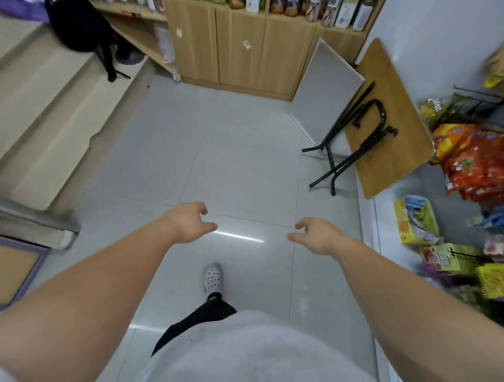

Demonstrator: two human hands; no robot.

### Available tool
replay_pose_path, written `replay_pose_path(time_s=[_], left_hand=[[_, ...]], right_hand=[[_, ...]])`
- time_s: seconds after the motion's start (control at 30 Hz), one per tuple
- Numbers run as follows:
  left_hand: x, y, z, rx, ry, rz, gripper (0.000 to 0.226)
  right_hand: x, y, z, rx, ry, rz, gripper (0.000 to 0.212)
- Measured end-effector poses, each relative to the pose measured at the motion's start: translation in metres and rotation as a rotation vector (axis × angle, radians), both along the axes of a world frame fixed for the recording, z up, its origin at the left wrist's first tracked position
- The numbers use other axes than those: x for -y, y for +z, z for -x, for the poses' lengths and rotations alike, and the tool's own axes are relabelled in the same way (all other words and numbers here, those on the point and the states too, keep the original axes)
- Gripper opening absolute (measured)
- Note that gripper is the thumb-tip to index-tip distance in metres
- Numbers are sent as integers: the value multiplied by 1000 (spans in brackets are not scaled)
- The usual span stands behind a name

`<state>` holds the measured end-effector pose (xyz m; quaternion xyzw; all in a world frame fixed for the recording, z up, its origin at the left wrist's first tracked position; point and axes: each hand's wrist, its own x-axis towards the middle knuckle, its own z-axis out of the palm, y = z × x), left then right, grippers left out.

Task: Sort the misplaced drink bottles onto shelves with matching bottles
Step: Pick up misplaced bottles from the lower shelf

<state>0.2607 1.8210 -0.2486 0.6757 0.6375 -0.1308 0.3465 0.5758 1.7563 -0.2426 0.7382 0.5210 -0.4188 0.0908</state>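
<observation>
My left hand (188,222) and my right hand (313,234) hang over the pale tiled floor with fingers loosely curled, and neither holds anything. Several drink bottles (321,9) stand in a row on a wooden shelf (289,19) along the top edge of the view, only their lower halves showing. They are far ahead of both hands. More bottles (148,3) sit on another shelf at the top left.
Wooden cabinet doors (240,51) fill the wall below the bottles. A folded wooden table (387,122) with black legs and a grey board (324,90) lean at the right. Snack packets (469,163) hang on a rack at far right. Steps (46,109) rise at left.
</observation>
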Motion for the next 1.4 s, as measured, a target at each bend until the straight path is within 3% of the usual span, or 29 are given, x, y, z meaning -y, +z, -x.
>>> replay_pose_path(time_s=[0.37,0.63,0.93,1.4], left_hand=[[-289,15,-9,3,-49,6,64],[-468,-1,-64,-27,12,-15,64],[-647,19,-137,-18,74,-21,63],[-969,-10,-145,85,37,19,63]], right_hand=[[-260,18,10,-31,-101,-23,64],[-445,-11,-63,-94,-138,-21,64],[-650,7,-142,-94,-87,-28,63],[-951,6,-142,-31,-135,-34,62]])
